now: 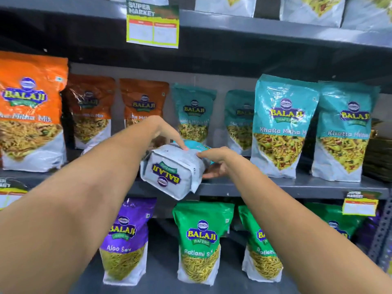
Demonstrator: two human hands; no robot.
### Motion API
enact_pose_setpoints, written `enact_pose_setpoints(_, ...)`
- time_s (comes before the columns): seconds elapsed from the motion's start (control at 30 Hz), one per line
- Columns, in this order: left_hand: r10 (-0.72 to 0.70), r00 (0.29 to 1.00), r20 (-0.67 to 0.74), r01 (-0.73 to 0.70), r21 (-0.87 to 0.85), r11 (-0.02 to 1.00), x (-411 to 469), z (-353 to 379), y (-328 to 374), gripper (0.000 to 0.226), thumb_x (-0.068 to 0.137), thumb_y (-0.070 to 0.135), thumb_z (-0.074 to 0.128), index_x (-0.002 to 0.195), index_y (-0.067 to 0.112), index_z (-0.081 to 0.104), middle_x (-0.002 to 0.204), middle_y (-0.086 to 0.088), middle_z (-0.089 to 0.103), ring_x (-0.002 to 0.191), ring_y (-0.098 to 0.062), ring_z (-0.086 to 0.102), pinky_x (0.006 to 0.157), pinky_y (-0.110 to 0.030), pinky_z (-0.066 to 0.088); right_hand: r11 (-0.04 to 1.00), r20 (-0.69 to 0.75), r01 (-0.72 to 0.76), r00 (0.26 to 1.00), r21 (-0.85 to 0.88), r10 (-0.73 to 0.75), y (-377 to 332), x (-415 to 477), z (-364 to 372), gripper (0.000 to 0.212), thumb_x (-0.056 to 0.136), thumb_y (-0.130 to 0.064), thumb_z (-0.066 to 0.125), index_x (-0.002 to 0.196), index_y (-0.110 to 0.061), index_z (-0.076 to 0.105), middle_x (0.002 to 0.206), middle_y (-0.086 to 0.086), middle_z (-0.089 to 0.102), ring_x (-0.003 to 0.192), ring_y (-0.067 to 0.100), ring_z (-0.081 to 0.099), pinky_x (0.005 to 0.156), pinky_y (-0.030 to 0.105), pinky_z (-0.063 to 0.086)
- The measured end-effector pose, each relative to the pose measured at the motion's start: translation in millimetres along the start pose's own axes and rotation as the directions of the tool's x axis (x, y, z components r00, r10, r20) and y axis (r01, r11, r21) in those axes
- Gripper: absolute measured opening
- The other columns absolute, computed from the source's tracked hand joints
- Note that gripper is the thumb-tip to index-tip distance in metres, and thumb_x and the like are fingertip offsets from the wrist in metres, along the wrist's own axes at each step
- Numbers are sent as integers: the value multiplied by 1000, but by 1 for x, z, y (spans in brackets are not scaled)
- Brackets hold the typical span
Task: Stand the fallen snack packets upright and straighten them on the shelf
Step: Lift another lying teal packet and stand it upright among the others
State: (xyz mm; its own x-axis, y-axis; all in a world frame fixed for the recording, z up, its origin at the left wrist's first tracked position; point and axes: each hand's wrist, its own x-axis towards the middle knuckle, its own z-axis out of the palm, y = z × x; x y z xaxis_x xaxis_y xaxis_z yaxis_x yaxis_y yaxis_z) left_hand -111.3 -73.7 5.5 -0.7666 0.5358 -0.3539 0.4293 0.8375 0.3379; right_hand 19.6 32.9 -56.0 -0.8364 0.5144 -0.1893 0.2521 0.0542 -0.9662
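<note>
A teal snack packet (172, 174) lies tipped over at the front edge of the middle shelf (275, 186). Its white base with an upside-down logo faces me and juts past the edge. My left hand (164, 132) grips the packet's top side from above. My right hand (218, 161) holds its right side, fingers under and thumb on top. Upright teal packets (282, 128) stand to the right, and two more (193, 111) stand further back behind the hands. Orange packets (29, 111) stand to the left.
A price tag (152, 25) hangs from the upper shelf edge, another (359, 203) from the middle shelf at right. Purple (125, 238) and green packets (199, 240) stand on the lower shelf. A perforated steel upright (381, 236) runs down the right side.
</note>
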Motion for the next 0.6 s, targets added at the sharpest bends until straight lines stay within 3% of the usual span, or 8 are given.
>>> enact_pose_setpoints(0.07,6,1000,-8,-6,-78,997,-3,0,0,73,69,55,72,122,6,56,127,-14,58,99,-27,56,96,-35,44,1000,0,18,1000,21,-18,0,4,-6,10,92,-10,58,96,-4,52,84,12,57,76,25,63,74,45,56)
enact_pose_setpoints(0.13,52,998,-27,-56,-178,982,-9,0,2,49,75,49,70,98,6,61,97,-11,66,87,-24,57,92,-34,44,996,-43,77,996,45,-75,-1,9,-13,41,85,-6,65,121,-1,47,91,15,61,69,25,64,55,43,59)
enact_pose_setpoints(0.2,95,995,-27,-99,-312,945,-13,-2,2,37,78,43,70,86,8,60,76,-8,67,80,-23,58,87,-34,46,988,-111,150,983,39,-145,-6,8,-17,46,81,-3,69,120,1,46,85,16,62,63,25,64,46,46,58)
enact_pose_setpoints(0.3,193,979,-72,-202,-518,831,-14,-4,4,30,79,33,71,97,11,61,90,-6,67,84,-21,62,71,-34,53,953,-198,298,939,54,-283,-17,2,-29,43,82,1,67,120,-8,48,78,11,59,40,16,61,44,37,57)
enact_pose_setpoints(0.37,253,950,-184,-312,-596,740,-15,-5,5,28,81,28,70,101,12,60,100,-6,67,87,-19,60,73,-35,53,905,-231,424,885,38,-405,-23,5,-36,53,82,1,68,129,-11,47,84,7,61,31,8,55,33,24,49)
enact_pose_setpoints(0.43,301,893,-334,-448,-605,658,-9,-2,6,46,76,25,75,117,15,56,118,-5,65,95,-19,59,85,-37,47,857,-249,515,828,-17,-502,-24,13,-41,56,82,3,67,131,-14,47,84,0,63,46,9,60,37,24,50)
enact_pose_setpoints(0.53,302,830,-469,-554,-630,544,3,12,6,99,66,18,83,146,23,26,142,-4,51,113,-25,57,91,-40,43,771,-232,630,739,-96,-633,-14,26,-47,58,81,8,64,130,-17,46,95,3,67,78,22,64,49,28,55)
enact_pose_setpoints(0.6,291,813,-504,-576,-622,530,14,25,4,110,63,18,85,149,27,17,144,-7,48,113,-27,59,93,-45,50,728,-205,673,700,-132,-684,-2,37,-51,57,82,7,64,130,-17,46,110,9,66,96,24,64,69,36,59)
